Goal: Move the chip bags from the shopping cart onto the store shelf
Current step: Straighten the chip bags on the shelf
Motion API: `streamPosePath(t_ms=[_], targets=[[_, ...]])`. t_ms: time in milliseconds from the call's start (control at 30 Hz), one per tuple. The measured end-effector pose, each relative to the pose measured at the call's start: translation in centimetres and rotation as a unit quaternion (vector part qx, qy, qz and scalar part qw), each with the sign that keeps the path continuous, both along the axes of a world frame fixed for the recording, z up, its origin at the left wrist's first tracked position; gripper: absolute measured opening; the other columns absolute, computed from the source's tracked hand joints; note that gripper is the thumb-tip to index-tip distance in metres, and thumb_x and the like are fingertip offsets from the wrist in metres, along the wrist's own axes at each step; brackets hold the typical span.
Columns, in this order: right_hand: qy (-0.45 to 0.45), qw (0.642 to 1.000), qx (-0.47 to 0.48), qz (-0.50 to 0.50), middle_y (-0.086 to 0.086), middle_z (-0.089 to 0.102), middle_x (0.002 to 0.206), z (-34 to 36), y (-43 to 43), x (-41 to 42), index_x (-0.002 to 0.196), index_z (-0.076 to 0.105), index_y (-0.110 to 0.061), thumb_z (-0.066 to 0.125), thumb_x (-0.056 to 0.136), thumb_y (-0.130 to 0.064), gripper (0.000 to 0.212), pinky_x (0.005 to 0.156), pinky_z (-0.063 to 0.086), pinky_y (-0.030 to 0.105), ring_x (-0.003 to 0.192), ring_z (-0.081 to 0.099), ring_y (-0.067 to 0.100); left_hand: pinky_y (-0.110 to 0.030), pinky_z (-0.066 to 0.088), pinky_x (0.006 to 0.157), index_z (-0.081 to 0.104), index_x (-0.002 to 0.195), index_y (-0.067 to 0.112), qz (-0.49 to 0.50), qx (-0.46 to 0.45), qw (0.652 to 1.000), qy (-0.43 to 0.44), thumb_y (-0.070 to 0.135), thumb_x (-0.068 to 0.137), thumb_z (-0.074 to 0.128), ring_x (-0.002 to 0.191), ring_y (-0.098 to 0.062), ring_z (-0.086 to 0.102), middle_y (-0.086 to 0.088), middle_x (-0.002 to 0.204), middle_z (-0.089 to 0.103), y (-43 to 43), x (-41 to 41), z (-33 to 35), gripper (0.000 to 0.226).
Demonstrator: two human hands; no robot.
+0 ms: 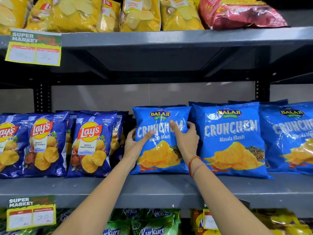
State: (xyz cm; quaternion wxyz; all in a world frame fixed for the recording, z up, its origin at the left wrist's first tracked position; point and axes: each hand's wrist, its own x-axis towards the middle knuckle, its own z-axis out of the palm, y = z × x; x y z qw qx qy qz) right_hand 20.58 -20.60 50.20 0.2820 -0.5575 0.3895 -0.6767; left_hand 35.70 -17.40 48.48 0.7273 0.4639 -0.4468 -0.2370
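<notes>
2 bare forearms rise from the bottom of the frame to the middle shelf [152, 189]. The left hand [135, 143] clasps the left edge of a light blue Crunchem bag [160, 150], thumb across its front. The right hand [186, 139] grips the bag's right side, forefinger stretched over the lettering; red threads [194, 162] circle that wrist. The bag stands upright at frame centre, between dark blue Lay's bags [88, 145] on the left and a second Crunchem bag [232, 139] touching it on the right. Yellow bags [138, 14] fill the top shelf.

Glossy plastic chip bags [161, 141]; matt grey shelf [152, 187], probably metal.
</notes>
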Motion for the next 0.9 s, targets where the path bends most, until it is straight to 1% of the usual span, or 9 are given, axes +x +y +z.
streamPosePath(t_ms=[167, 233, 300, 433, 567, 667, 767, 833, 900], targets=[[0.145, 0.973, -0.120, -0.131, 0.007, 0.044, 0.147, -0.2, 2.1, -1.6, 0.148, 0.027, -0.013, 0.058, 0.086, -0.056, 0.082, 0.102, 0.040, 0.040, 0.134, 0.040, 0.024, -0.035, 0.038, 0.103, 0.040, 0.137, 0.022, 0.171, -0.086, 0.977, -0.098, 0.043, 0.068, 0.080, 0.124, -0.016, 0.043, 0.000, 0.138, 0.044, 0.6, -1.4, -0.4, 0.082], [0.178, 0.954, -0.173, -0.171, 0.006, 0.043, 0.145, -0.2, 3.1, -2.9, 0.147, 0.030, -0.012, 0.057, 0.088, -0.053, 0.077, 0.100, 0.040, 0.036, 0.132, 0.039, 0.023, -0.035, 0.036, 0.105, 0.042, 0.134, 0.021, 0.221, -0.135, 0.956, -0.137, 0.043, 0.073, 0.077, 0.127, -0.016, 0.040, -0.001, 0.137, 0.044, 1.1, -2.8, -0.1, 0.074], [0.181, 0.943, -0.200, -0.197, 0.006, 0.047, 0.140, 0.0, 3.8, -4.8, 0.144, 0.036, -0.012, 0.059, 0.088, -0.050, 0.071, 0.098, 0.039, 0.032, 0.129, 0.040, 0.022, -0.026, 0.033, 0.102, 0.046, 0.130, 0.016, 0.245, -0.189, 0.933, -0.182, 0.040, 0.078, 0.072, 0.122, -0.015, 0.041, -0.005, 0.131, 0.046, 1.7, -4.7, 0.5, 0.062], [0.144, 0.937, -0.220, -0.229, 0.009, 0.054, 0.131, -0.2, 3.6, -9.9, 0.134, 0.047, -0.009, 0.063, 0.088, -0.042, 0.059, 0.095, 0.031, 0.022, 0.122, 0.046, 0.026, -0.034, 0.038, 0.101, 0.052, 0.122, 0.015, 0.169, -0.246, 0.915, -0.271, 0.029, 0.082, 0.063, 0.116, -0.019, 0.048, 0.004, 0.118, 0.047, 2.4, -9.4, 1.2, 0.043], [0.102, 0.950, -0.140, -0.260, 0.011, 0.054, 0.129, -0.7, 1.4, -15.5, 0.132, 0.049, -0.009, 0.067, 0.084, -0.046, 0.063, 0.096, 0.034, 0.029, 0.121, 0.047, 0.029, -0.041, 0.041, 0.105, 0.043, 0.135, 0.014, 0.024, -0.161, 0.927, -0.337, 0.027, 0.083, 0.068, 0.124, -0.018, 0.045, -0.002, 0.131, 0.046, 1.1, -13.9, 1.0, 0.059], [0.042, 0.974, -0.057, -0.214, 0.011, 0.053, 0.133, -1.3, -0.2, -18.5, 0.135, 0.045, -0.010, 0.066, 0.076, -0.060, 0.080, 0.104, 0.040, 0.041, 0.125, 0.047, 0.029, -0.044, 0.031, 0.113, 0.021, 0.148, 0.017, -0.083, -0.009, 0.958, -0.273, 0.041, 0.081, 0.069, 0.139, -0.020, 0.032, -0.003, 0.151, 0.031, -0.6, -16.4, 0.8, 0.085], [-0.007, 0.993, 0.040, -0.115, 0.011, 0.053, 0.134, -1.8, -1.3, -19.6, 0.138, 0.042, -0.014, 0.062, 0.078, -0.064, 0.081, 0.098, 0.036, 0.034, 0.125, 0.048, 0.028, -0.044, 0.028, 0.114, 0.007, 0.150, 0.023, -0.140, 0.082, 0.975, -0.152, 0.055, 0.077, 0.066, 0.141, -0.023, 0.028, -0.001, 0.157, 0.024, -2.3, -17.9, 0.5, 0.100], [-0.023, 0.995, 0.073, -0.069, 0.010, 0.052, 0.138, -2.0, -2.0, -19.5, 0.138, 0.043, -0.016, 0.058, 0.081, -0.064, 0.076, 0.104, 0.035, 0.037, 0.129, 0.047, 0.028, -0.042, 0.033, 0.110, 0.006, 0.150, 0.021, -0.156, 0.106, 0.979, -0.078, 0.057, 0.071, 0.071, 0.139, -0.025, 0.031, -0.002, 0.156, 0.026, -3.3, -18.5, 0.4, 0.108], [-0.032, 0.995, 0.070, -0.063, 0.011, 0.049, 0.145, -2.1, -2.6, -19.2, 0.141, 0.042, -0.015, 0.056, 0.080, -0.067, 0.081, 0.111, 0.035, 0.045, 0.132, 0.046, 0.030, -0.044, 0.039, 0.107, 0.019, 0.147, 0.023, -0.158, 0.105, 0.981, -0.036, 0.063, 0.052, 0.080, 0.131, -0.025, 0.044, -0.002, 0.149, 0.040, -4.2, -18.9, 0.1, 0.119]])
